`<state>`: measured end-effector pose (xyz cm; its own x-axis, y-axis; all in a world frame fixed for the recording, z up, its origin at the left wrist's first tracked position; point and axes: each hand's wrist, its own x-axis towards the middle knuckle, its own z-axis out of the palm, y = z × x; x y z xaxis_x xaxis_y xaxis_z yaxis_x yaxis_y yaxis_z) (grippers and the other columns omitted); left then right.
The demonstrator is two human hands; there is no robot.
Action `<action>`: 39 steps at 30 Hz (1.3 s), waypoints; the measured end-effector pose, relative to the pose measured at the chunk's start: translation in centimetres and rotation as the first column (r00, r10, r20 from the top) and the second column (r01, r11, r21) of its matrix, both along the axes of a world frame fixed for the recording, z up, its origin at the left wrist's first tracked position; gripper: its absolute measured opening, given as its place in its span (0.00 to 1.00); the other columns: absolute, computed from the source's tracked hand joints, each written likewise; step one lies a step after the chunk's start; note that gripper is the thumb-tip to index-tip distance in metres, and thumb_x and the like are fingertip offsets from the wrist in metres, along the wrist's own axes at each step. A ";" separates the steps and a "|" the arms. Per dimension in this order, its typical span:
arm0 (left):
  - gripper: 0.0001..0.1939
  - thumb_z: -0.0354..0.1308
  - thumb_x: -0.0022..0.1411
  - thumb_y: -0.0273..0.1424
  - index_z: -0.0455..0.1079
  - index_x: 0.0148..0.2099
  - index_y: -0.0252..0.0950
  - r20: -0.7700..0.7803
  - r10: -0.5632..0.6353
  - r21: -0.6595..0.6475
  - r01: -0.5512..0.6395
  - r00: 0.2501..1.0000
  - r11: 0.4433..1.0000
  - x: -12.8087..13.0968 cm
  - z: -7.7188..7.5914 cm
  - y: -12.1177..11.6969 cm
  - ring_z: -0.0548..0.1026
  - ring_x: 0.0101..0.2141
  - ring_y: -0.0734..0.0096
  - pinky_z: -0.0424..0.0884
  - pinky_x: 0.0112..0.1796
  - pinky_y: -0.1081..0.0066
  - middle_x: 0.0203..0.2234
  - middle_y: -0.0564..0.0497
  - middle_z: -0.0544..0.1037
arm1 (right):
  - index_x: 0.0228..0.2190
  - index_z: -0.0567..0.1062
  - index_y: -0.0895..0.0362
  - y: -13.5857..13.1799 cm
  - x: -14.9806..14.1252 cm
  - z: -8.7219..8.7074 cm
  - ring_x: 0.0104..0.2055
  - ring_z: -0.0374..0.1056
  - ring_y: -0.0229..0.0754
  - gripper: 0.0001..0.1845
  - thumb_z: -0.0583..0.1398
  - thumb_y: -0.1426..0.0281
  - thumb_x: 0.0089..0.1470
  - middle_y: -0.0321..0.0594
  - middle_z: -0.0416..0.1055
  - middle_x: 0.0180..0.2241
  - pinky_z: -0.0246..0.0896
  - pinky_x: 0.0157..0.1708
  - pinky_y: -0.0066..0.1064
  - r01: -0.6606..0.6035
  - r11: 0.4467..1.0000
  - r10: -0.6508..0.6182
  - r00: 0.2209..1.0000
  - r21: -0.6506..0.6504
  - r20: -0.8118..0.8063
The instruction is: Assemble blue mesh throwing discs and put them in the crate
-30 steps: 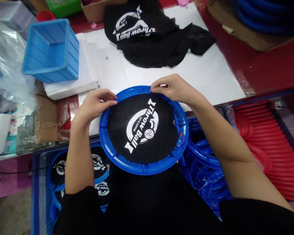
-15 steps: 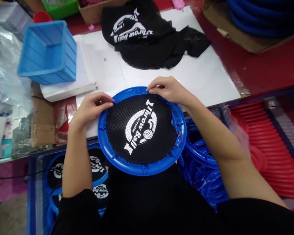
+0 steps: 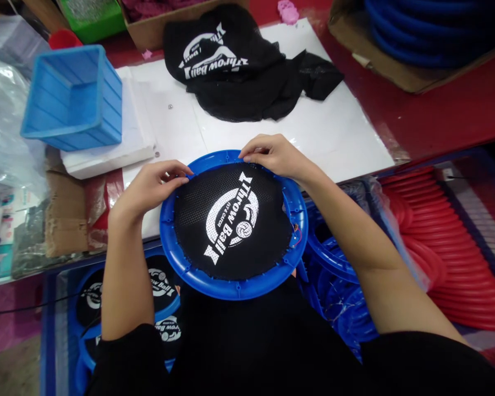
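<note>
A blue plastic ring with pegs around its inner side rests against my body at the table's edge. Black mesh fabric printed "Throw Ball" is stretched over the inside of the ring. At the far left part of the rim, my left hand pinches the mesh edge between thumb and fingers. My right hand pinches the mesh edge at the far right part. A gap shows between mesh and ring on the right, near a small part with thin wires. The fingertips partly hide the gripped edge.
Loose black mesh pieces lie on the white sheet. A blue bin stands on a white slab at left. Finished-looking discs lie below left, blue rings and stacked red rings at right. Coiled blue tubing sits in a carton.
The whole view has shifted slightly, so the table things appear lower and further left. Both hands keep their pinch at nearly the same places on the rim.
</note>
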<state>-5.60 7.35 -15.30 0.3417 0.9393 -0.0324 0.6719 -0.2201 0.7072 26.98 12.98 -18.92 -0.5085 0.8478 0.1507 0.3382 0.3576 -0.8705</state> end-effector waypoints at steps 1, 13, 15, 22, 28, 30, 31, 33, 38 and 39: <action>0.10 0.62 0.64 0.38 0.82 0.44 0.43 0.002 0.002 0.010 -0.002 1.000 1.000 0.0 0.0 -0.1 0.80 0.41 0.61 0.75 0.42 0.64 0.40 0.49 0.85 | 0.36 0.84 0.53 0.0 0.0 0.0 0.41 0.71 0.44 0.07 0.65 0.67 0.58 0.39 0.79 0.39 0.65 0.46 0.42 -0.002 1.000 0.002 1.000 -0.003 0.008; 0.10 0.63 0.66 0.40 0.81 0.45 0.42 0.074 0.059 -0.011 -0.058 0.995 0.998 -0.3 -1.1 -0.9 0.78 0.38 0.64 0.73 0.40 0.64 0.38 0.49 0.84 | 0.38 0.84 0.54 0.9 0.9 0.6 0.42 0.72 0.46 0.11 0.64 0.62 0.60 0.42 0.80 0.40 0.66 0.47 0.43 -0.135 0.990 0.137 0.988 -0.041 0.068; 0.10 0.61 0.67 0.39 0.81 0.44 0.42 0.017 0.034 0.001 -0.034 0.999 0.999 0.0 -0.5 -1.1 0.79 0.39 0.63 0.73 0.40 0.64 0.39 0.50 0.84 | 0.40 0.84 0.53 0.7 0.8 1.3 0.44 0.72 0.47 0.11 0.62 0.63 0.62 0.42 0.80 0.41 0.67 0.49 0.44 -0.152 0.988 0.151 0.984 0.003 0.093; 0.10 0.56 0.73 0.33 0.78 0.49 0.42 -0.221 -0.023 0.299 0.090 0.975 0.950 2.9 1.1 -3.4 0.76 0.53 0.54 0.72 0.57 0.52 0.51 0.45 0.79 | 0.45 0.82 0.50 -1.7 -0.3 2.3 0.60 0.67 0.54 0.11 0.60 0.65 0.66 0.47 0.71 0.57 0.63 0.63 0.51 -0.294 0.923 0.240 0.944 0.248 0.225; 0.13 0.61 0.70 0.35 0.76 0.54 0.38 -0.470 -0.047 0.274 0.196 0.881 0.941 4.7 0.5 -4.3 0.66 0.62 0.40 0.69 0.60 0.42 0.63 0.38 0.69 | 0.54 0.80 0.53 -2.6 -0.5 2.4 0.66 0.60 0.63 0.18 0.59 0.69 0.66 0.53 0.65 0.65 0.66 0.60 0.58 -0.340 0.905 0.202 0.871 0.254 0.448; 0.12 0.62 0.69 0.36 0.75 0.51 0.37 -0.471 -0.053 0.258 0.195 0.880 0.946 4.8 0.6 -4.2 0.67 0.61 0.42 0.70 0.60 0.43 0.61 0.37 0.70 | 0.52 0.81 0.52 -2.5 -0.7 2.8 0.65 0.61 0.63 0.16 0.61 0.70 0.64 0.51 0.66 0.64 0.67 0.58 0.56 -0.349 0.903 0.196 0.854 0.252 0.482; 0.11 0.62 0.69 0.36 0.74 0.50 0.37 -0.460 -0.052 0.249 0.185 0.886 0.951 4.7 0.6 -4.1 0.68 0.59 0.43 0.71 0.59 0.45 0.59 0.38 0.71 | 0.50 0.82 0.52 -2.4 -0.9 3.1 0.64 0.61 0.63 0.15 0.62 0.70 0.63 0.50 0.66 0.64 0.68 0.57 0.55 -0.350 0.904 0.194 0.847 0.245 0.495; 0.07 0.60 0.70 0.34 0.73 0.48 0.37 -0.415 -0.034 0.229 0.141 0.909 0.963 4.7 0.8 -3.9 0.71 0.55 0.48 0.72 0.57 0.49 0.52 0.40 0.74 | 0.45 0.82 0.53 -2.1 -1.1 3.5 0.63 0.62 0.62 0.12 0.64 0.69 0.60 0.50 0.67 0.62 0.69 0.55 0.53 -0.344 0.914 0.196 0.839 0.215 0.507; 0.04 0.56 0.71 0.30 0.73 0.44 0.40 -0.205 0.088 0.214 -0.043 0.975 0.976 3.8 0.6 -3.5 0.76 0.47 0.58 0.74 0.53 0.56 0.42 0.47 0.80 | 0.37 0.79 0.54 -0.6 -1.3 3.5 0.56 0.67 0.56 0.06 0.66 0.66 0.58 0.47 0.72 0.57 0.67 0.56 0.50 -0.319 0.941 0.254 0.890 0.117 0.378; 0.04 0.57 0.71 0.30 0.74 0.44 0.40 -0.155 0.112 0.204 -0.080 0.982 0.976 3.6 0.5 -3.4 0.77 0.46 0.59 0.74 0.52 0.57 0.41 0.48 0.81 | 0.35 0.79 0.53 -0.4 -1.2 3.4 0.55 0.67 0.55 0.05 0.65 0.65 0.59 0.46 0.73 0.56 0.66 0.57 0.49 -0.318 0.942 0.266 0.903 0.109 0.337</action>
<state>-2.01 3.97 -14.82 0.2551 0.9609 0.1076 0.8000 -0.2722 0.5347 25.78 12.61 -15.54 -0.7724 0.6321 0.0613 0.4431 0.6056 -0.6610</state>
